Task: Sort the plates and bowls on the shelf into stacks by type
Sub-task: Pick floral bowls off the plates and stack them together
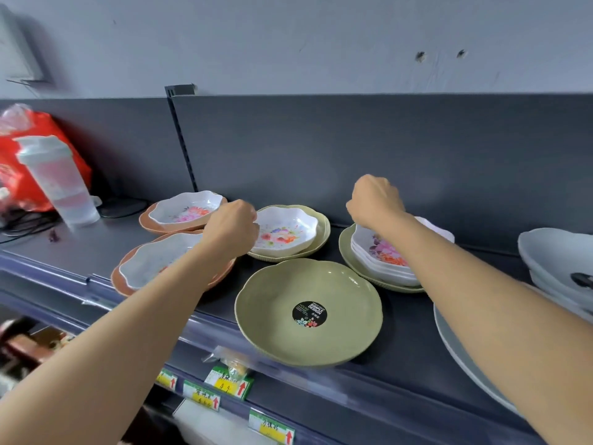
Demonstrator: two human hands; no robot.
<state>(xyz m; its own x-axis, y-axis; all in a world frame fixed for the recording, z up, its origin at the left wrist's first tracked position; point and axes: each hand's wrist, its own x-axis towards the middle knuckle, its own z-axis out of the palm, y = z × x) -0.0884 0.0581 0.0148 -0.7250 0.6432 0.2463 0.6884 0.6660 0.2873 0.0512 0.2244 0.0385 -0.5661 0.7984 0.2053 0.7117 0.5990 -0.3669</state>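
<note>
Several white floral bowls sit on coloured plates on the dark shelf (401, 358). My left hand (231, 227) is curled at the left rim of the middle floral bowl (285, 232), which rests on a stack of green plates (324, 229). My right hand (374, 200) is curled over the back left rim of a stack of floral bowls (382, 255) standing on a green plate (349, 255). A single green plate (308, 311) with a black sticker lies at the front edge. Two orange plates (119, 277) (145, 220) at left each hold a floral bowl (150, 261) (186, 210).
Plain white bowls (555, 261) are stacked at the far right above a large grey plate (465, 354). At the far left stand a clear shaker bottle (59, 181), a red bag (38, 130) and cables. Price tags (272, 430) hang along the shelf's front rail.
</note>
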